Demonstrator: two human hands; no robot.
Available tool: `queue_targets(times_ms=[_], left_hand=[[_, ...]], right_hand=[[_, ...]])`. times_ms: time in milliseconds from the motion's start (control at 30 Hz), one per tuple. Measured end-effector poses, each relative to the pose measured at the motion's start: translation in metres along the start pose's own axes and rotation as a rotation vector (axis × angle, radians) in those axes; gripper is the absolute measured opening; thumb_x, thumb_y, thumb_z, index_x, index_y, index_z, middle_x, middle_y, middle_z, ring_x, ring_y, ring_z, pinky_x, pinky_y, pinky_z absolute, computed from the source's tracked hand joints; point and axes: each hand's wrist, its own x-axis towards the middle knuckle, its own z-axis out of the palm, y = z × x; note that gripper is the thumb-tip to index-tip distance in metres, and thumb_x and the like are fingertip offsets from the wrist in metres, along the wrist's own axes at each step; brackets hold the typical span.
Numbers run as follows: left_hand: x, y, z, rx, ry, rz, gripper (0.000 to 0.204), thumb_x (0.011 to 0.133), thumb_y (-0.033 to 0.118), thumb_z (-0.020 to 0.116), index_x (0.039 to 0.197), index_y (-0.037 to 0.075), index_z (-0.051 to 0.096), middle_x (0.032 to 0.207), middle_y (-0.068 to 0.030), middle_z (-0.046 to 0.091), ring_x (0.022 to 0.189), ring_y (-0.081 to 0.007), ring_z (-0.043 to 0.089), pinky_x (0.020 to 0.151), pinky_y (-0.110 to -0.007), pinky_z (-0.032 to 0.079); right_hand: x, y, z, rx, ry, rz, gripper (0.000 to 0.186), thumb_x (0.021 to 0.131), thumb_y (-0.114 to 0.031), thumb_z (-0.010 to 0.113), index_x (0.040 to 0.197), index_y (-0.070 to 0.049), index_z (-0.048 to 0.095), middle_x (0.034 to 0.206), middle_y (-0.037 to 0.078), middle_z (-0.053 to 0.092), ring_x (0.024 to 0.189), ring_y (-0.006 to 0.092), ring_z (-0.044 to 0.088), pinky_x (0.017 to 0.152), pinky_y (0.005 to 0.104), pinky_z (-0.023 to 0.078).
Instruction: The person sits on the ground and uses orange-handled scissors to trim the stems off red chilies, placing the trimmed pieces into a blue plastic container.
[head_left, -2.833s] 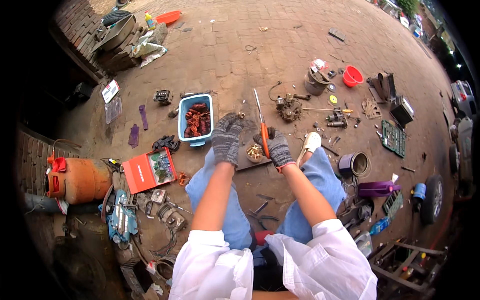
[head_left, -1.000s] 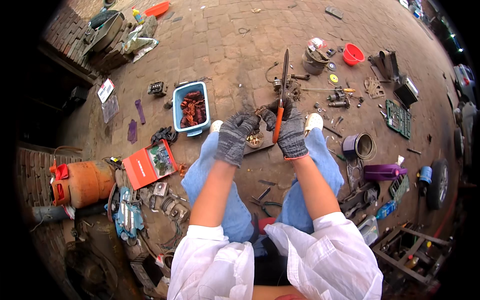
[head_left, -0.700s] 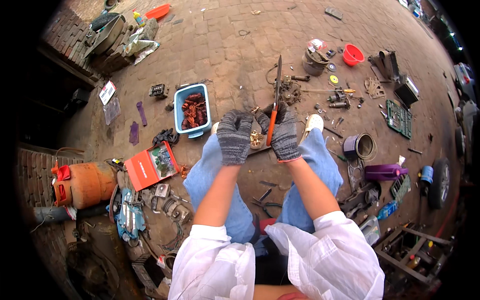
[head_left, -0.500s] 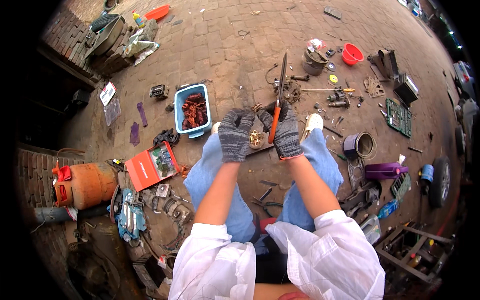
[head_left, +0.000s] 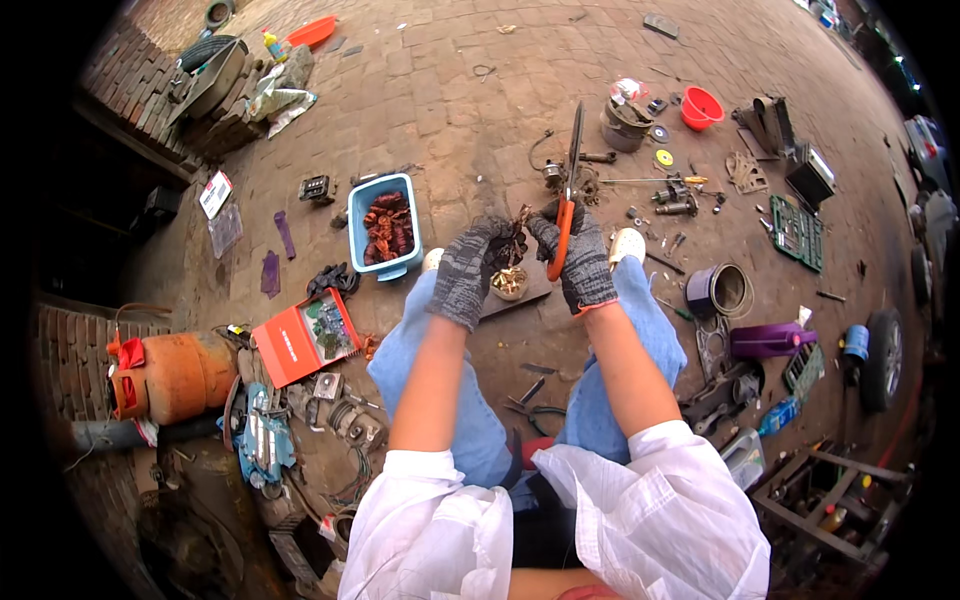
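My right hand (head_left: 580,255), in a grey knit glove, is closed round the orange loop handle of a long narrow-bladed tool (head_left: 573,150), which points away from me and looks like a saw. My left hand (head_left: 466,262), gloved alike, is closed on a small dark brown metal piece (head_left: 521,228); its kind is unclear, and fingers hide part of it. The two hands are close together above a small round container (head_left: 509,284) of brass-coloured bits. Under it lies a dark flat plate (head_left: 522,304), between my feet.
A blue bin (head_left: 352,232) of reddish-copper coils stands left of my hands, an orange-red box (head_left: 284,345) nearer. To the right are machine parts (head_left: 678,203), a dark bucket (head_left: 622,132), a red bowl (head_left: 702,108), an open metal can (head_left: 703,292) and a green tool case (head_left: 797,235).
My left hand has turned and moved slightly left, bringing more of the brown piece into sight. My right hand has shifted a little right, and the tool has turned, showing more of its handle loop.
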Motion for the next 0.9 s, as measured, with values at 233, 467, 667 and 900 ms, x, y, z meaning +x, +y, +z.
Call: queue_targets(times_ms=[233, 467, 667, 900], left_hand=[[-0.01, -0.001, 0.004, -0.567, -0.29, -0.294, 0.024, 0.079, 0.018, 0.051, 0.098, 0.002, 0.052, 0.093, -0.0095, 0.057, 0.084, -0.0207, 0.055, 0.072, -0.034, 0.045], [-0.001, 0.041, -0.011, -1.439, -0.214, -0.888, 0.03, 0.081, 0.026, 0.049, 0.101, 0.003, 0.051, 0.095, -0.0088, 0.056, 0.084, -0.0207, 0.055, 0.073, -0.035, 0.044], [0.001, 0.046, -0.009, -1.398, -0.129, -0.911, 0.026, 0.08, 0.027, 0.051, 0.093, 0.005, 0.052, 0.08, -0.0074, 0.057, 0.066, -0.0166, 0.054, 0.059, -0.03, 0.046], [0.0, 0.048, -0.007, -1.489, -0.106, -0.938, 0.023, 0.08, 0.024, 0.051, 0.092, 0.004, 0.053, 0.078, -0.006, 0.057, 0.062, -0.0135, 0.051, 0.055, -0.027, 0.043]], right_hand=[[-0.005, -0.005, -0.004, 0.164, -0.157, -0.027, 0.017, 0.072, -0.014, 0.059, 0.08, -0.003, 0.05, 0.062, 0.001, 0.051, 0.051, 0.0088, 0.047, 0.043, 0.0222, 0.035], [-0.002, 0.001, -0.011, 0.254, -0.256, -0.097, 0.03, 0.073, -0.019, 0.06, 0.096, -0.002, 0.05, 0.08, 0.003, 0.053, 0.069, 0.0093, 0.049, 0.056, 0.0227, 0.041], [0.0, 0.002, -0.012, 0.113, -0.241, -0.158, 0.028, 0.073, -0.02, 0.06, 0.092, -0.001, 0.052, 0.077, 0.004, 0.054, 0.068, 0.0099, 0.05, 0.057, 0.0237, 0.041], [-0.007, -0.008, -0.007, 0.06, -0.235, -0.069, 0.018, 0.071, -0.012, 0.059, 0.083, -0.001, 0.049, 0.063, 0.002, 0.05, 0.054, 0.0095, 0.047, 0.047, 0.0218, 0.037]])
